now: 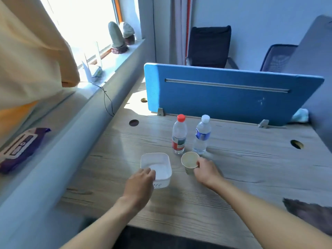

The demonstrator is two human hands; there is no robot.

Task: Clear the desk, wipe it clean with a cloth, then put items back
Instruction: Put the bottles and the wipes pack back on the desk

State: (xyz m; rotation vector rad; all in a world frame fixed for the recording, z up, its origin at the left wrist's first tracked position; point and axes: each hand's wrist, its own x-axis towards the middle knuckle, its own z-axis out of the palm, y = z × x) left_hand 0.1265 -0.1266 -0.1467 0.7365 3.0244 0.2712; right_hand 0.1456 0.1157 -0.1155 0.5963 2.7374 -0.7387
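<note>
Two things are in our hands at once: our left hand (142, 182) hooks its fingers over the near rim of the white tub (162, 184), and our right hand (206, 170) curls round the paper cup (189, 161). Both are on the wooden desk (251, 168), just in front of the red-capped bottle (178, 137) and the blue-labelled bottle (202, 135). We judge this to be the clearing step, though putting things back would look alike. Next we should lift both level, then clear the bottles before fetching the pale cloth (301, 115) by the blue partition (224, 97).
</note>
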